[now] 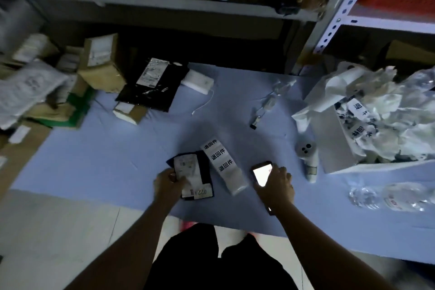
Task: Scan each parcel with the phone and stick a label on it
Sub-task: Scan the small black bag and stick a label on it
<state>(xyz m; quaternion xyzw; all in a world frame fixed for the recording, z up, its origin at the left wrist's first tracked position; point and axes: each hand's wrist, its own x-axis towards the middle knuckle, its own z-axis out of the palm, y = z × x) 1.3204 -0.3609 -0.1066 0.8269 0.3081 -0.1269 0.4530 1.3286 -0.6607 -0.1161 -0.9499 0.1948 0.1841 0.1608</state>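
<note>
Head view shows your left hand (168,183) gripping the small dark parcel (205,173) by its left edge, thumb curled onto the white slip that covers its top face. The parcel lies on the blue sheet (106,165), just at 12 o'clock from your knees. Your right hand (279,187) is wrapped around the phone (260,173), fingers curled over its right side, with the lit screen facing up and tilted toward 11 o'clock. Between the two hands, touching neither, lies the label strip (223,167), three printed labels showing, its far end pointing to 11 o'clock.

At 10 o'clock from the parcel, well apart, a black mailer (153,92) rests beside a heap of cardboard boxes (103,66). At 2 o'clock from the phone stands a white box (334,146) stuffed with crumpled paper. A clear plastic bottle (388,196) lies at 3 o'clock.
</note>
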